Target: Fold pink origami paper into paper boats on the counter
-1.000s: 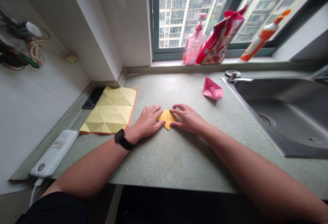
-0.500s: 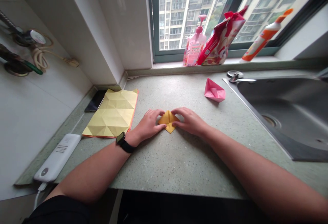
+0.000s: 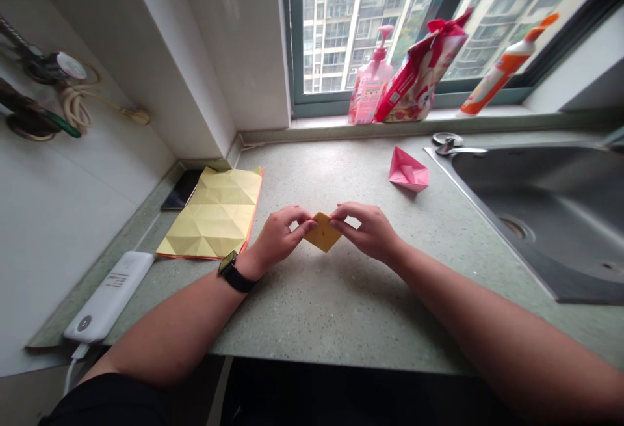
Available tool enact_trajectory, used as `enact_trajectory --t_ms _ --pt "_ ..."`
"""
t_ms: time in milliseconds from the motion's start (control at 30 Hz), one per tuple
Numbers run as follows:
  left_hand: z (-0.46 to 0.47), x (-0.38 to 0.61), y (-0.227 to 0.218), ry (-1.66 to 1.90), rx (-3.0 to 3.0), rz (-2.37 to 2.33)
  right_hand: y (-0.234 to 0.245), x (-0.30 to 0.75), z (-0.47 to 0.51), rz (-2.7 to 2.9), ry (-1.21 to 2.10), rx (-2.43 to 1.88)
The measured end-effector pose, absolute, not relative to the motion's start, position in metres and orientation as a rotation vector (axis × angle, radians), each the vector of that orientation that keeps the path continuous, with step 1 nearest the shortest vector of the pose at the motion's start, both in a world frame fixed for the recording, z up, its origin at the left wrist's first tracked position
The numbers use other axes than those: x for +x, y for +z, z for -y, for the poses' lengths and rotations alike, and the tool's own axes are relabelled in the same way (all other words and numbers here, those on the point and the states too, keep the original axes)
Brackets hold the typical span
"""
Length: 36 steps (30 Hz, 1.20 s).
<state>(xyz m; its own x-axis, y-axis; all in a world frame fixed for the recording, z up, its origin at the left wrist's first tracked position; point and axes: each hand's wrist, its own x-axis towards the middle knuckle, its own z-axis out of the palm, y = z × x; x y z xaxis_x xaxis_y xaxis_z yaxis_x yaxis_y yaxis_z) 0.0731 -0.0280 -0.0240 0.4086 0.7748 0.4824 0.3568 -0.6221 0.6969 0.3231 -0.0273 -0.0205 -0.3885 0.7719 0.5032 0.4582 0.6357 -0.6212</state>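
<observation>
A small folded piece of orange-yellow paper (image 3: 322, 233) is held just above the green speckled countertop (image 3: 341, 302), pinched from both sides. My left hand (image 3: 279, 238), with a black watch on its wrist, grips the paper's left corner. The right corner is gripped by my right hand (image 3: 369, 231). The paper shows as a diamond shape between my fingertips.
A creased yellow sheet (image 3: 214, 214) lies at the left, partly over a dark phone (image 3: 181, 190). A white power bank (image 3: 108, 297) sits near the front left edge. A pink folded paper boat (image 3: 408, 171) rests beside the steel sink (image 3: 546, 211). Bottles and a red pouch (image 3: 419, 75) stand on the windowsill.
The orange-yellow paper lay flat under my fingers a second ago; now both hands have lifted it off the counter and pinch it by its corners.
</observation>
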Motion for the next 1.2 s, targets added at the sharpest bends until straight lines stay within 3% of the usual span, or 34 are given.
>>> enact_trajectory --t_ms 500,733,1200 --pt "0.041 0.073 -0.009 1.313 2.374 -0.872 -0.016 0.314 0.039 2.049 0.215 -0.837" --pt "0.042 0.074 -0.011 1.265 2.353 -0.808 -0.015 0.314 0.039 2.051 0.285 -0.759" --pt "0.031 0.072 -0.010 1.531 2.120 -0.903 -0.022 0.324 0.024 1.651 0.461 -0.852"
